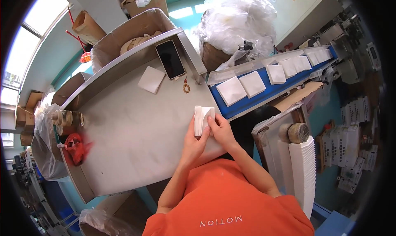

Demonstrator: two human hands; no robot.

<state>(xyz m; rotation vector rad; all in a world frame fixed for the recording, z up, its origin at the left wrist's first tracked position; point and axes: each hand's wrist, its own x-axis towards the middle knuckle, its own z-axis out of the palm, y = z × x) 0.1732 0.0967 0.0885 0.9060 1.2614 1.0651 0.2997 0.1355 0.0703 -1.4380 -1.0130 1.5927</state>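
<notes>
Close to the table's right edge, I hold a small stack of white paper napkins (199,117) upright, its layered edges showing. My left hand (194,142) is closed round the stack from the left and below. My right hand (223,133) grips its right side, the thumb pressed against the front napkin. Just beyond my hands, a blue conveyor belt (270,88) carries several square white napkin stacks (231,91) in a row. Farther back on the pale table (136,133) lies another white napkin stack (151,79).
A phone (170,59) with a beaded charm (186,86) lies near the table's raised back edge. Along the left rim are a jar (71,118) and a red plastic bag (74,148). At my right stand a long white stack (303,172) and a tape roll (298,133).
</notes>
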